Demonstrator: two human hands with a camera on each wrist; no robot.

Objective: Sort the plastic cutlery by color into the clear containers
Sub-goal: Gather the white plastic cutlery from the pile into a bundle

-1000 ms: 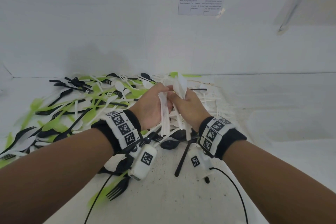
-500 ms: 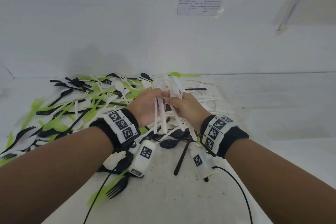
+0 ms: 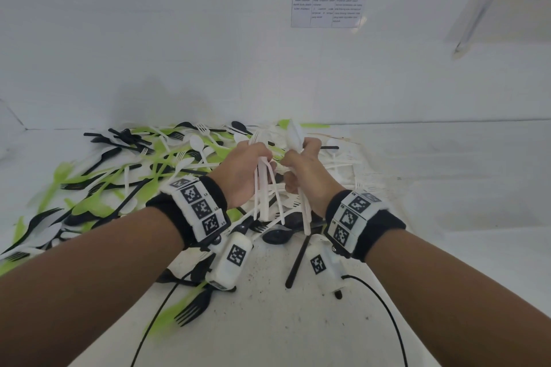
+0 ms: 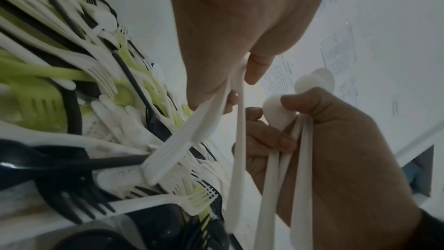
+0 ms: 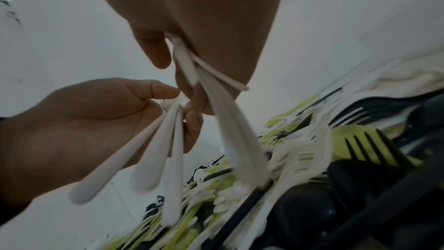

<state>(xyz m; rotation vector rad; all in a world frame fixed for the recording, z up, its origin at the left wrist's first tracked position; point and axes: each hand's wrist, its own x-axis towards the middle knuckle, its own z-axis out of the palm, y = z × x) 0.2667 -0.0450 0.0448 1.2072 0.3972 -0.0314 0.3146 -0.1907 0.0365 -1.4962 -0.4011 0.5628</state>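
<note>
The left hand gripped a fan of white cutlery near the heads, fingers curled round the necks; the right hand clutched its own bunch of white spoons, handles hanging down. Both bundles hung above the mixed pile of black, green and white pieces spread toward the surface's far left corner. Such pieces looked light, stiff and slippery, so gripping them bunched at the necks seemed safest. No clear container showed in any view.
</note>
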